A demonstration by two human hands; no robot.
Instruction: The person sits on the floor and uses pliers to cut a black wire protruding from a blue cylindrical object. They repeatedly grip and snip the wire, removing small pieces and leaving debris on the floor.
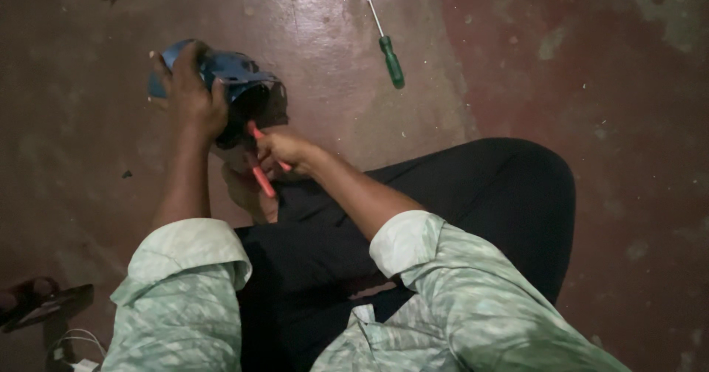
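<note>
My left hand [193,95] grips a blue plastic device [225,69] with a dark round opening, holding it against the floor. My right hand [284,150] holds a pair of red-handled pliers [260,169], whose tip reaches into the dark opening of the blue device. One red handle sticks down below my fingers. The tip of the pliers is hidden inside the opening.
A green-handled screwdriver [385,40] lies on the reddish floor [517,62] beyond my hands. My legs in dark trousers [473,195] fill the lower middle. A dark sandal [44,302] and a white cable [74,342] lie at the lower left.
</note>
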